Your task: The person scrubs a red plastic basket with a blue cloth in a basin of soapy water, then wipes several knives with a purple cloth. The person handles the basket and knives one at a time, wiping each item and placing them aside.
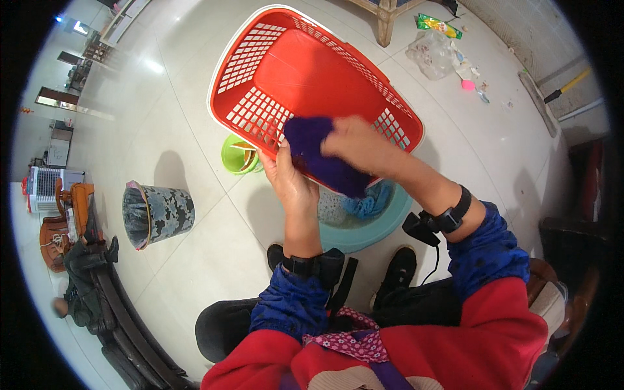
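A red plastic laundry basket with a white rim (302, 63) is held tilted over a teal basin (360, 239). My left hand (292, 185) grips the basket's near edge, its thumb on top against a dark purple cloth (314, 146). That cloth is draped over the edge and hangs down outside it. My right hand (358, 144), blurred, is closed on the cloth with the fingers partly hidden. Foamy water (331, 209) and a wet blue cloth (368, 202) lie in the basin, partly under the basket.
A light green bucket (236, 156) stands behind the basket's left corner. To the left is a lined waste bin (170, 214). A plastic bag (431, 53) and litter lie on the floor at upper right, near a floor squeegee (536, 102). A person (80, 287) sits on a sofa far left.
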Demonstrator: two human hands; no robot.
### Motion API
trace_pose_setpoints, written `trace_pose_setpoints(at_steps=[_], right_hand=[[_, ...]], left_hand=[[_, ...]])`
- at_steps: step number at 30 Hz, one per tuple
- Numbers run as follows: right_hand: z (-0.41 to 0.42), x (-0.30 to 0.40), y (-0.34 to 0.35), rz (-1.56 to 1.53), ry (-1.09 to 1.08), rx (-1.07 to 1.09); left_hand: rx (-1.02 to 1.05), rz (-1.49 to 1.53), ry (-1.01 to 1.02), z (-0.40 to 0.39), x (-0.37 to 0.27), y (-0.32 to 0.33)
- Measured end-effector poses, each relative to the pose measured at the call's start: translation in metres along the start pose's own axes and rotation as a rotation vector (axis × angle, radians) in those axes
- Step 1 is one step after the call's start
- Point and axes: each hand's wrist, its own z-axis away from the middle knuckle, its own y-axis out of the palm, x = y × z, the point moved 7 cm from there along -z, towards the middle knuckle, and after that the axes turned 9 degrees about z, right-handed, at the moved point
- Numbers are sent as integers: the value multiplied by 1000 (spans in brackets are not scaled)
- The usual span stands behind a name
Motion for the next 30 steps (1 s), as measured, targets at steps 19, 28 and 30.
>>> trace_pose_setpoints(at_steps=[19,28,30], right_hand=[[36,47,-10,1287,-817,-522],[26,8,30,1089,-566,-86],[18,-5,24,690,-398,20]], left_hand=[[224,4,-140,-8,-28,18],[63,-134,-284,-3,4,6],[123,-125,-284,1,10,9]])
